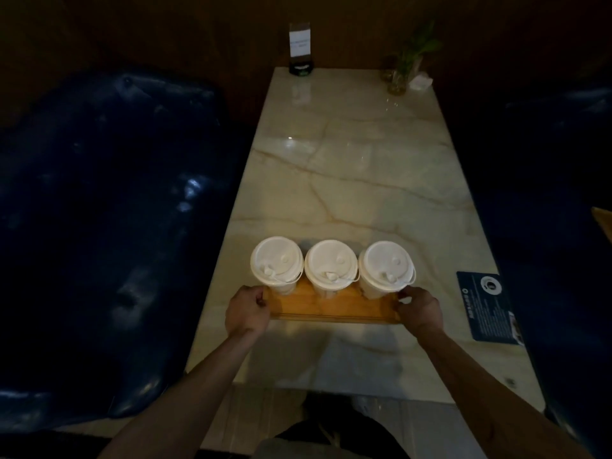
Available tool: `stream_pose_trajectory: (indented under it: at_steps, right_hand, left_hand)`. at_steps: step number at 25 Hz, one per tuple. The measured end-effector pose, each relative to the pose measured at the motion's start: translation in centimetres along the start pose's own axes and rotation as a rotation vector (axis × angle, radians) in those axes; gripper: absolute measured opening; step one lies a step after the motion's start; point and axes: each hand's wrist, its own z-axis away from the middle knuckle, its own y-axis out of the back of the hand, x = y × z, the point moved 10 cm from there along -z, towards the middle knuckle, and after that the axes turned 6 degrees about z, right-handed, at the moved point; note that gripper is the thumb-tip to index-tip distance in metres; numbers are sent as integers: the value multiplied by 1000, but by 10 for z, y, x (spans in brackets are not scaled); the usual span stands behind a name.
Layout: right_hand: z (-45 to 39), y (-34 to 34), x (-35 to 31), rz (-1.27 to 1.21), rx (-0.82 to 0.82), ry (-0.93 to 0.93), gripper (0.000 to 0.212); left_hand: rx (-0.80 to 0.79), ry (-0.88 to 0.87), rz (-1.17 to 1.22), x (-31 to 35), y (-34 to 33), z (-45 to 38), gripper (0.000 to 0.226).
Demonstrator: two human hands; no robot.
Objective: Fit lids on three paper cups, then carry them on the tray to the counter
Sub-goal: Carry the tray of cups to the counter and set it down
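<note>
lids sit on all three white paper cups (331,268), lined up on the narrow wooden tray (331,309) at the marble table's (364,167) near end. my left hand (246,313) and right hand (419,309) grip its short ends. uneven lifting could topple these tall cups.

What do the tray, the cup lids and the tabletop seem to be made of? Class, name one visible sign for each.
Tray: probably wood or bamboo, with a warm orange-brown colour, a smooth face and a grooved edge.
Cup lids: likely moulded plastic, matte white, with raised rims and small stoppers.
Tabletop: polished marble or a marble-look slab, cream with brown veins and glossy reflections.
</note>
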Motion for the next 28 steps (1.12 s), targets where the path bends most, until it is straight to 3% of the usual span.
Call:
stream_pose_trajectory:
  at_steps: [4,11,16,28]
  right_hand:
    - [9,7,-15,2,-29,39,39]
    - [19,14,-32,3,-93,113,32]
    - [29,17,-53,48,-171,293,39]
    - [85,-33,-115,238,-418,665,33]
  left_hand:
    - [38,16,62,-6,18,19,17]
    - [161,60,150,-21,41,73,17]
    - [147,158,286,-40,39,118,23]
    - [398,423,314,-101,62,247,19]
